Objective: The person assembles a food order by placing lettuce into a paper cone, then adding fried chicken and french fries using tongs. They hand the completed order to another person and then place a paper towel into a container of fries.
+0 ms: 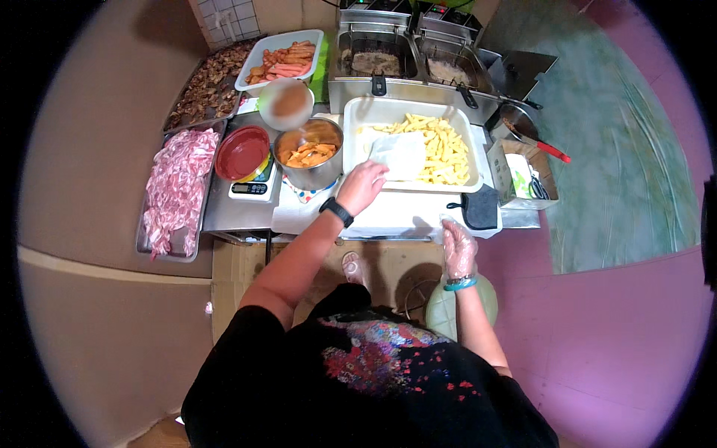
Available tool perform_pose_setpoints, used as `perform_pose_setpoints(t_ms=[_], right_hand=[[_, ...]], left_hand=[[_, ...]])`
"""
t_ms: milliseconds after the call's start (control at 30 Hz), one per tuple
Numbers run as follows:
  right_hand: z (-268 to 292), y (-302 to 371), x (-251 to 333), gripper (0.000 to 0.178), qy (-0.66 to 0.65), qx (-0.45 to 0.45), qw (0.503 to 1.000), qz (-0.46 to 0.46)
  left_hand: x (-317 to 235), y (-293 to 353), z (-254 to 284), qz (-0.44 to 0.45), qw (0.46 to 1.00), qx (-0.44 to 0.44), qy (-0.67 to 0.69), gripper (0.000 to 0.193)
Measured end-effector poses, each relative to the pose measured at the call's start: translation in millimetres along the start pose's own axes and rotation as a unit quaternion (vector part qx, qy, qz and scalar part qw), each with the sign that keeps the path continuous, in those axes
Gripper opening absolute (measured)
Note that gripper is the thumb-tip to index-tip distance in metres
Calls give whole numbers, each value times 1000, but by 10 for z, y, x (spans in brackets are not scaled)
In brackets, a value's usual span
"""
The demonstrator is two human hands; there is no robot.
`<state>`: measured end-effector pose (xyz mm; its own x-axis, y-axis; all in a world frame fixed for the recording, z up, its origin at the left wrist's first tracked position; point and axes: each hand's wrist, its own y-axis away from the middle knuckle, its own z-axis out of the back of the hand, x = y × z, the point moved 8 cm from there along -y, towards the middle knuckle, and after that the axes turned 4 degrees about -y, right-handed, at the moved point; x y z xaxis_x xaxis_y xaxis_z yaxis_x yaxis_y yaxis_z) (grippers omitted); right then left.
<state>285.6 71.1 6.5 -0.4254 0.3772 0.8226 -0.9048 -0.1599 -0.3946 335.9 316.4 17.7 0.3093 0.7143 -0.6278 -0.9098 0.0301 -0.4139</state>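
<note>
My left hand (361,190), bare and with a black watch at the wrist, is closed on the near left edge of a white paper bag (402,155). The bag lies over pale yellow fries (447,149) in a white rectangular tray (358,175). My right hand (459,252) wears a clear plastic glove and hovers off the counter's front edge, right of the tray. Its fingers look loosely bent, with nothing visible in them. Just left of my left hand stands a steel pot (310,178) with orange fried pieces (311,154).
Red bowls (243,151) sit on a digital scale (252,190). Left are trays of sliced raw meat (179,187), browned meat (213,82) and sausages (287,61). Behind stand two fryers (396,89). A dark mitt (479,207), an open carton (526,200) and a red-handled pan (517,123) lie right.
</note>
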Motion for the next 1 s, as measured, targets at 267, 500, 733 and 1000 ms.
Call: perform_pose_setpoints(t_ms=[267, 500, 733, 1000], right_hand=[[-111, -715, -297, 19, 31, 13, 997, -69], [-277, -935, -549, 20, 61, -13, 994, -95], [-448, -1307, -516, 20, 15, -7, 997, -78], [-443, -1886, -576, 23, -59, -15, 997, -49]], left_hand=[[314, -813, -627, -72, 996, 49, -32, 24], [390, -995, -765, -87, 990, 107, -22, 5], [310, -1072, -381, -70, 994, 25, 81, 8], [244, -1069, -280, -44, 998, 21, 49, 9]])
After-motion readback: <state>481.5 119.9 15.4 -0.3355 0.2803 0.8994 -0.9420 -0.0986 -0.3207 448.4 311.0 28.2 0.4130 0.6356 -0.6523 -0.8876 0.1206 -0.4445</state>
